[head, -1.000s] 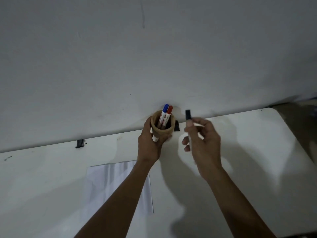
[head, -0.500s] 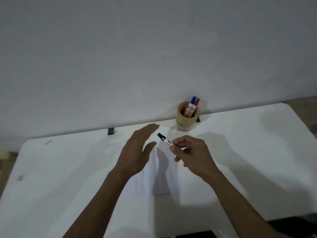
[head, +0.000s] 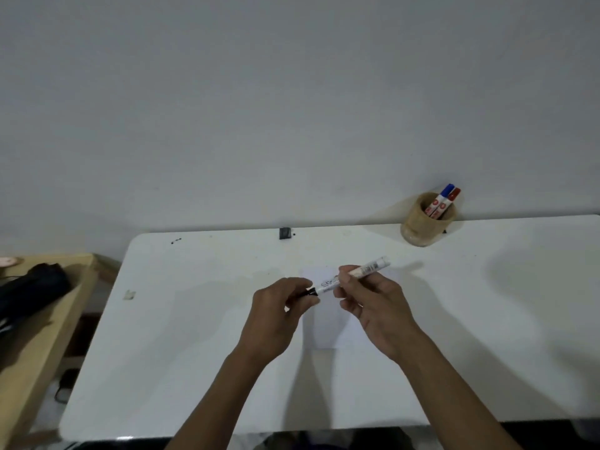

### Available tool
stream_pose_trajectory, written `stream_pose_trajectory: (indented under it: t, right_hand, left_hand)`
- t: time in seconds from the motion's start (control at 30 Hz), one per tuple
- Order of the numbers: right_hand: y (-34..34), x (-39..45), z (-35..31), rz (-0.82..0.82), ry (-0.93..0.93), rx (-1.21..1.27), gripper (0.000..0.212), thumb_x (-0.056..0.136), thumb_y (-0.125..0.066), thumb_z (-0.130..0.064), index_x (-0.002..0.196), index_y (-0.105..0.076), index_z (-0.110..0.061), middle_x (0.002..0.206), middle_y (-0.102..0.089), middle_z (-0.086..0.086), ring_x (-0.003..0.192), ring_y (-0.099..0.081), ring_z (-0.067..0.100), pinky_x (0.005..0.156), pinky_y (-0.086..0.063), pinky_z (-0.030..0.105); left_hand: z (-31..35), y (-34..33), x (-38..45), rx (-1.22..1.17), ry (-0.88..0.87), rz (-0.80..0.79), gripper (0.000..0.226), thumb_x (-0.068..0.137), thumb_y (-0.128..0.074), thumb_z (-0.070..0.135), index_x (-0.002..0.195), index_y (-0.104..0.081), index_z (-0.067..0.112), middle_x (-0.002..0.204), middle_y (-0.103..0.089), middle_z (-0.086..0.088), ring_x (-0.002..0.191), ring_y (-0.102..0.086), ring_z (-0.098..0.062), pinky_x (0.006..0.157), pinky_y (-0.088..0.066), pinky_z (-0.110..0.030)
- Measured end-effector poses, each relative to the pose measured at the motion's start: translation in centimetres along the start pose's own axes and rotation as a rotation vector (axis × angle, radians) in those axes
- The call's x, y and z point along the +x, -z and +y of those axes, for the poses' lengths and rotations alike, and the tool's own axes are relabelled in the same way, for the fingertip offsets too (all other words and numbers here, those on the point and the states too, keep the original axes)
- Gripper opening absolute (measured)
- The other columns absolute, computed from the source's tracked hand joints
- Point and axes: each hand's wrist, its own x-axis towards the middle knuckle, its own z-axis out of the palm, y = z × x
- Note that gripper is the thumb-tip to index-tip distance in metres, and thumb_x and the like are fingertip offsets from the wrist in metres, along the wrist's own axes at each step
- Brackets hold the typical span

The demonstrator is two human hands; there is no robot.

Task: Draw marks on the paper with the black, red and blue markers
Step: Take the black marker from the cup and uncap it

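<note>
The black marker (head: 349,276) lies across both hands above the white paper (head: 328,326) in the middle of the table. My right hand (head: 373,306) pinches its white barrel. My left hand (head: 279,311) closes its fingertips on the black cap end. The blue marker (head: 442,198) and red marker (head: 448,200) stand in a tan round cup (head: 422,227) at the table's back right, against the wall.
The white table (head: 194,336) runs to the wall. A small black clip (head: 284,233) sits at its back edge. At the left stands a wooden bench (head: 42,336) with a black bag (head: 29,293) on it.
My left hand let go of the cup and came back to close on the marker's cap. My right hand brought the black marker down over the paper. The camera view shifted left.
</note>
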Motion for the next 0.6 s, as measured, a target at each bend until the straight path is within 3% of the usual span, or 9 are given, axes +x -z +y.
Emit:
stream_pose_trajectory:
  t: [0.13, 0.27, 0.33, 0.43, 0.6]
  right_hand:
    - [-1.4, 0.2, 2.3, 0.051, 0.076, -0.222, 0.012, 0.092, -0.072, -0.016, 0.099, -0.072, -0.006, 0.091, -0.077, 0.015, 0.081, -0.074, 0.023, 0.071, -0.057, 0.029]
    - [-1.1, 1.3, 2.5, 0.067, 0.096, -0.223, 0.006, 0.096, -0.067, -0.012, 0.096, -0.070, -0.006, 0.084, -0.077, 0.011, 0.079, -0.073, 0.021, 0.073, -0.057, 0.028]
    - [-0.4, 2.2, 2.0, 0.132, 0.118, -0.161, 0.004, 0.095, -0.067, -0.009, 0.094, -0.070, -0.007, 0.081, -0.076, 0.008, 0.075, -0.072, 0.019, 0.071, -0.057, 0.028]
    - [0.7, 3.3, 1.1, 0.188, 0.155, -0.175, 0.005, 0.096, -0.067, -0.011, 0.096, -0.070, -0.007, 0.084, -0.077, 0.008, 0.076, -0.072, 0.021, 0.073, -0.057, 0.030]
    - [1.2, 3.7, 1.5, 0.197, 0.128, -0.210, 0.011, 0.096, -0.068, -0.014, 0.102, -0.068, -0.005, 0.088, -0.077, 0.009, 0.077, -0.073, 0.019, 0.072, -0.057, 0.032]
  left_hand:
    - [-1.2, 0.4, -0.7, -0.018, 0.045, -0.068, 0.011, 0.093, -0.065, 0.023, 0.092, -0.072, 0.016, 0.077, -0.071, 0.006, 0.068, -0.064, -0.015, 0.066, -0.051, -0.029]
    - [-2.1, 0.8, -0.1, -0.051, 0.148, -0.114, 0.017, 0.096, -0.061, 0.021, 0.085, -0.074, 0.016, 0.067, -0.067, 0.009, 0.062, -0.060, -0.009, 0.058, -0.044, -0.011]
    - [-2.8, 1.0, 0.3, -0.068, 0.240, -0.097, 0.019, 0.096, -0.061, 0.022, 0.084, -0.074, 0.017, 0.065, -0.067, 0.009, 0.058, -0.059, -0.008, 0.059, -0.045, -0.014]
    - [-4.4, 1.2, 1.4, 0.005, 0.290, -0.030, 0.013, 0.093, -0.064, 0.020, 0.088, -0.075, 0.015, 0.075, -0.072, 0.006, 0.070, -0.065, -0.013, 0.070, -0.051, -0.025]
    - [-7.0, 0.5, 5.7, 0.225, 0.320, 0.036, 0.019, 0.094, -0.061, 0.012, 0.109, -0.070, 0.008, 0.105, -0.066, -0.015, 0.089, -0.065, -0.027, 0.084, -0.048, -0.030]
